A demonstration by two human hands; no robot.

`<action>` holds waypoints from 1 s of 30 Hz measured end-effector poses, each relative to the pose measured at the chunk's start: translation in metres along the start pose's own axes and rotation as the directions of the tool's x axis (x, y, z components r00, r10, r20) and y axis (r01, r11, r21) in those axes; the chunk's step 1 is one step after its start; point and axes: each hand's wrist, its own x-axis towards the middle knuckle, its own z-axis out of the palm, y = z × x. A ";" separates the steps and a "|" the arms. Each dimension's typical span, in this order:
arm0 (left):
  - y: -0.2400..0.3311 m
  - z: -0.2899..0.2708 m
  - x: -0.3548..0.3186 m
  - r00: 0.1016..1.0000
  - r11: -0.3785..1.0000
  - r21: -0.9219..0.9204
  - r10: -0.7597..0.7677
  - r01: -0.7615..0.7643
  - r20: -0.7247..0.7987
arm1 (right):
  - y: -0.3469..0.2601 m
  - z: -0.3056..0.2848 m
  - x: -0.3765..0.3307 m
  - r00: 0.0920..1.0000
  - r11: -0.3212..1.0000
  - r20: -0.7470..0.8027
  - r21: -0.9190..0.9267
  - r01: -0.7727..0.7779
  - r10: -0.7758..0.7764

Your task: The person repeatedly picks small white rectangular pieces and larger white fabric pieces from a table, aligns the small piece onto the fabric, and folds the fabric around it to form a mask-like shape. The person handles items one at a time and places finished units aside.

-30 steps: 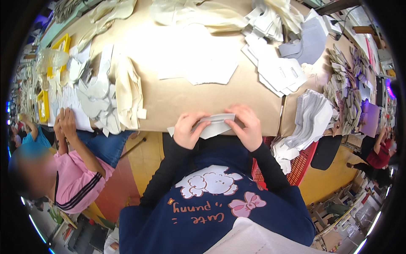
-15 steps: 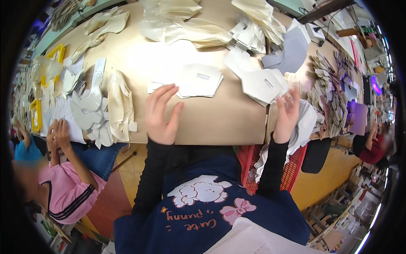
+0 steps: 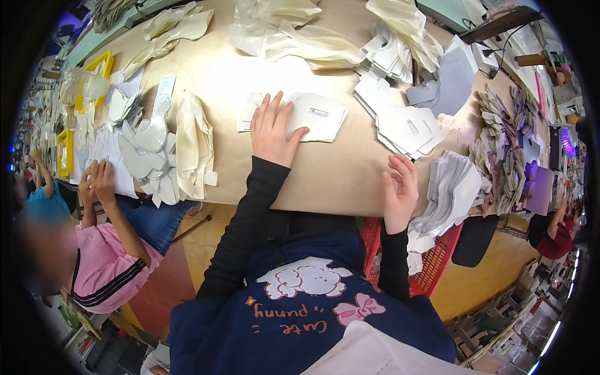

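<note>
My left hand (image 3: 273,130) lies with its fingers stretched out over the left end of a fanned stack of white cut pieces (image 3: 325,119), which bears a small printed label. Its fingertips touch the stack and hide part of it. By the table's front edge, my right hand (image 3: 400,194) hovers with fingers loosely bent and apart, nothing visible in it. Just beyond it lies a second stack of white cut pieces (image 3: 409,128), also labelled. Beside the right hand, a thick pile of white pieces (image 3: 451,187) hangs at the table edge.
Cream pieces (image 3: 312,47) and grey pieces (image 3: 444,81) lie along the table's (image 3: 331,181) far side. At left are more cream pieces (image 3: 195,147), grey-white pieces (image 3: 147,144) and a person in pink (image 3: 112,262). A red basket (image 3: 437,265) stands below the right edge.
My left hand has moved right and forward onto the left end of the labelled stack. My right hand has drawn back from the second stack toward the table edge. The view has shifted slightly.
</note>
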 end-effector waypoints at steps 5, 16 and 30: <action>0.004 -0.007 -0.003 0.995 0.997 -0.063 0.043 -0.048 -0.089 | -0.011 0.012 0.003 0.995 0.999 0.084 -0.024 0.047 -0.045; 0.024 -0.077 -0.057 0.948 0.986 -0.060 -0.133 0.156 0.291 | -0.032 0.031 0.007 0.971 0.991 0.203 -0.029 0.131 -0.122; 0.026 -0.053 -0.078 0.985 0.946 -0.315 -0.019 0.074 0.174 | -0.033 0.029 -0.005 0.966 0.998 0.257 -0.051 0.049 -0.034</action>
